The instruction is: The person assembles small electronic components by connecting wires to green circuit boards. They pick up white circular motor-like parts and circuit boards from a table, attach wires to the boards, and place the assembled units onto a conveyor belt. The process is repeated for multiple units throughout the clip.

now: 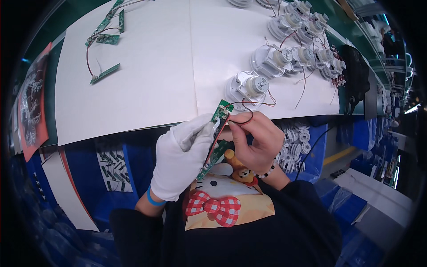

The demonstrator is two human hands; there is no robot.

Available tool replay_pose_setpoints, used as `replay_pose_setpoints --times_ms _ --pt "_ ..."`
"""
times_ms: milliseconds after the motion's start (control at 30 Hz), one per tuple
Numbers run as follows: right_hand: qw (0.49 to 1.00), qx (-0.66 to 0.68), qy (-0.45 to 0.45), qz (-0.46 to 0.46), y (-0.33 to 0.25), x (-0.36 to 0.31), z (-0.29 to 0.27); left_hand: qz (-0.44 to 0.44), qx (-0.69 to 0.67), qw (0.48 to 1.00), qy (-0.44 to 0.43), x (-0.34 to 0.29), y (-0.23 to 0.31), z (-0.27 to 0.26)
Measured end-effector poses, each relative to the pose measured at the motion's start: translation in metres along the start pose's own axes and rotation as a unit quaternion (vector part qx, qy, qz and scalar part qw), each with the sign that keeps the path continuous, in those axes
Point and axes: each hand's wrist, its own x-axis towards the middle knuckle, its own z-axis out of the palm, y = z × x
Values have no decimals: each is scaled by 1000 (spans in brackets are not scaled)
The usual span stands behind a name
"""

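My left hand (184, 153), in a white glove, grips a narrow green circuit board (223, 111) just off the front edge of the table. Thin dark and red wires run along the board toward a second green board (218, 153) hanging below it. The bare fingertips of my right hand (258, 140) pinch a thin wire (247, 119) against the board's upper end; its tip is hidden by the fingers. That wire loops back to a white motor unit (247, 89) with a silver motor on top, standing on the table just beyond my hands.
Several similar motor units (271, 61) with loose wires crowd the table's right side. Wired circuit boards (108, 39) lie at the far left of the white table (147, 80). Below the edge are blue bins with boards (113, 171) and white plastic parts (296, 144). A black bag (357, 78) sits right.
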Motion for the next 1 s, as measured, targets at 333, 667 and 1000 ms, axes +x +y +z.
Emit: replay_pose_setpoints --times_ms 333,667,1000 --pt "997 -67 -29 -14 0 2 -2 -28 35 998 -32 3 3 -5" --pt "999 -36 1 23 -1 0 2 -17 -14 999 -37 2 4 -6" --pt "999 -41 -9 -5 -3 0 3 43 8 998 -37 -2 6 -4"
